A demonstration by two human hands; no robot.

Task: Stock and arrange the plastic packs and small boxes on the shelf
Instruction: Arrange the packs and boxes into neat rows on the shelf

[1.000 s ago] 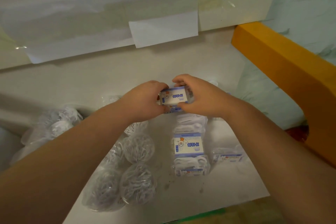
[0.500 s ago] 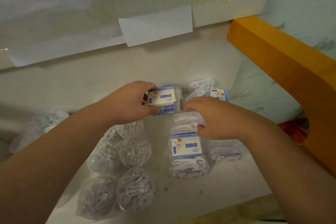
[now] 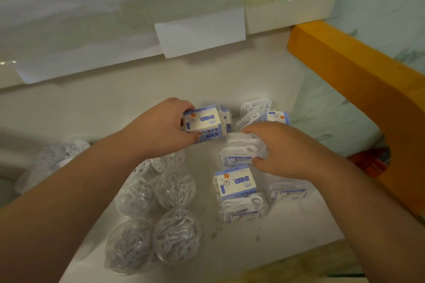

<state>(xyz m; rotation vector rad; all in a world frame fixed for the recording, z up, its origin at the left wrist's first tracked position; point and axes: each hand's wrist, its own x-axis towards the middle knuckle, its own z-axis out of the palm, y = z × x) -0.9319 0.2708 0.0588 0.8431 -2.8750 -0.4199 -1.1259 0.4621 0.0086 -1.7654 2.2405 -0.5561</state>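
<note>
Round packs point(image 3: 158, 211) lie clustered at the left of the shelf point(image 3: 287, 243); left hand point(image 3: 161, 128), grip clamped on a small box point(image 3: 202, 119) at mid-shelf; right hand point(image 3: 285, 151), fingers closed on a clear pack point(image 3: 239, 151) just right of it

White shelf point(image 3: 230, 80), clear plastic packs point(image 3: 176, 235) left, small boxes point(image 3: 234, 182) right

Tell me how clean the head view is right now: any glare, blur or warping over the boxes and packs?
Head view: dim, warm and soft; the label on the box in the left hand is blurred. Glare streaks the plastic sheet on the back wall. Wide-angle warping bends the orange beam. The clear packs look hazy, with few highlights. The right hand shades the box under it.
</note>
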